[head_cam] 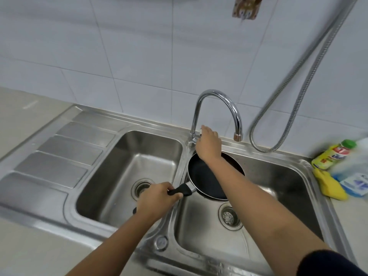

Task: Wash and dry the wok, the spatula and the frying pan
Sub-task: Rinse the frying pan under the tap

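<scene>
A small black frying pan (201, 176) hangs over the right basin of the steel double sink (298, 162), tilted, its handle pointing left. My left hand (157, 202) grips that black handle above the divider between the basins. My right hand (208, 142) reaches across the pan and closes on the tap handle at the base of the chrome faucet (217, 98). No water shows at the spout. My right forearm hides part of the pan. Neither the wok nor the spatula is in view.
A yellow dish-soap bottle (330, 156), a yellow cloth (330, 186) and a blue-and-white pouch (356, 182) lie on the counter right of the sink. A metal hose (310, 72) loops down the tiled wall. The left basin (127, 168) and ribbed drainboard (65, 148) lie to the left.
</scene>
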### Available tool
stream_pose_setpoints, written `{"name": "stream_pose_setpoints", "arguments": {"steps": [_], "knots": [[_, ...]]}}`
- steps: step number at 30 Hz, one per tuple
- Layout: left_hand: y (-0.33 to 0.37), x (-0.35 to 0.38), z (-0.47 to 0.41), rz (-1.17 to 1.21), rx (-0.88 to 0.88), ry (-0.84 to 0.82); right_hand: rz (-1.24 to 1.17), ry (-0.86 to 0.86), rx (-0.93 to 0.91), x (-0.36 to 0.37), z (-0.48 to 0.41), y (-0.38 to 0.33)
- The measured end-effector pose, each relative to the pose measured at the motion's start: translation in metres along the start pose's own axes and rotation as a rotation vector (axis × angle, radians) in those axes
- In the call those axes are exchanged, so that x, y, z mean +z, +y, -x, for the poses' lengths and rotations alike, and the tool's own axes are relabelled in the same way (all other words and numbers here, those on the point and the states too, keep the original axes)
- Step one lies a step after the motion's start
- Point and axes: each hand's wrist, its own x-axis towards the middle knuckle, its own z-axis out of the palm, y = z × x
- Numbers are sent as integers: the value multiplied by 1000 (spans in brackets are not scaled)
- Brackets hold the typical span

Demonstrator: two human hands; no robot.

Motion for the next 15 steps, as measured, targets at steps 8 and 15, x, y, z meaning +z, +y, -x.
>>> {"name": "stream_pose_setpoints", "arguments": {"steps": [8, 15], "knots": [[7, 17, -12, 38, -17, -20, 59, 83, -112, 38, 45, -2], [6, 32, -10, -30, 14, -29, 80, 41, -121, 47, 60, 0]]}}
